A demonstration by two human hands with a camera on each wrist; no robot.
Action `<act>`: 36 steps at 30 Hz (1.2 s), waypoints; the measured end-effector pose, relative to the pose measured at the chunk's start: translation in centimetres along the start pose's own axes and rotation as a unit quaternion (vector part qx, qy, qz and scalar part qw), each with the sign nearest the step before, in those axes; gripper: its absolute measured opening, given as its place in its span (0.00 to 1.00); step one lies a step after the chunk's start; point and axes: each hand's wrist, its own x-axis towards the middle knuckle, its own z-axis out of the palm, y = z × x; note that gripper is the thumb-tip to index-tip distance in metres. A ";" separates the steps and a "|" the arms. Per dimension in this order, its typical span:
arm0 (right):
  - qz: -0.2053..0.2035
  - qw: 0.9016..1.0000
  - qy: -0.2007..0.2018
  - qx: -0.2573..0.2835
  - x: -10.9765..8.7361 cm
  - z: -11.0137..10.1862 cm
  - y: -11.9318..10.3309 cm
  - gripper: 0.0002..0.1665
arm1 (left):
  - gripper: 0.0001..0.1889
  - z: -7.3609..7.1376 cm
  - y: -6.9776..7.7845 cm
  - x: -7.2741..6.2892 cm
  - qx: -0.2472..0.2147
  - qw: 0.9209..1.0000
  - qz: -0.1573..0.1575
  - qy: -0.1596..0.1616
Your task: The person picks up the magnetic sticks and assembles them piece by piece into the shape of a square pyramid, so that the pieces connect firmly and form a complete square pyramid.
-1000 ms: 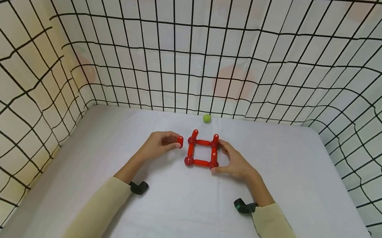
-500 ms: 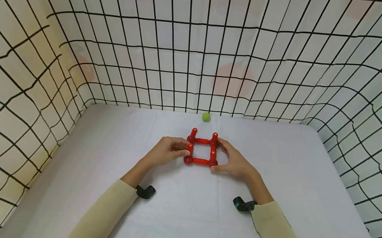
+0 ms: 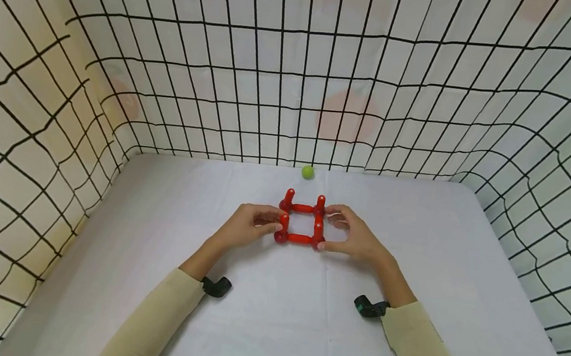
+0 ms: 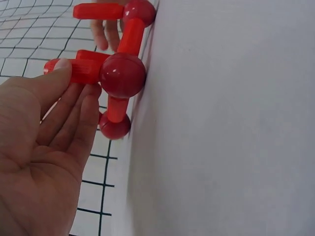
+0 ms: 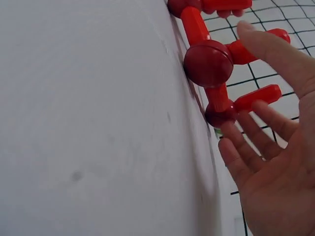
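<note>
A square frame [image 3: 299, 239] of red rods and dark red balls lies on the white table, with a red rod standing up from each corner. My left hand [image 3: 245, 226] pinches the upright rod [image 4: 86, 72] at the near left ball [image 4: 123, 74] between thumb and fingers. On the other side, my right hand [image 3: 358, 239] is beside the frame, fingers spread and fairly straight. Its thumb passes close to the near right rod [image 5: 240, 52], and its fingertips lie near the far right ball [image 5: 220, 114]; whether they touch is hard to tell.
Behind the frame, a small green ball [image 3: 308, 172] sits near the table's back edge. Black netting [image 3: 286, 78] over white cloth surrounds the table [image 3: 268, 329] at the back and both sides. A dark wrist camera is worn on each arm.
My left hand has moved right, bringing a red rod onto the near left ball, where it now stands upright. The right hand's fingers have loosened and drawn slightly away from the frame.
</note>
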 end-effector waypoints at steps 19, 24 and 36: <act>-0.061 0.997 0.039 -0.035 0.7 1.2 -2.3 0.16 | 0.18 0.9 0.5 0.9 0.023 0.999 0.022 0.009; -0.043 0.997 0.060 -0.037 1.2 1.8 -2.0 0.16 | 0.17 1.4 0.4 1.2 0.033 0.999 0.024 0.024; -0.032 0.996 0.073 -0.029 1.7 2.6 -2.2 0.12 | 0.17 2.2 0.7 1.4 0.034 0.999 0.016 0.031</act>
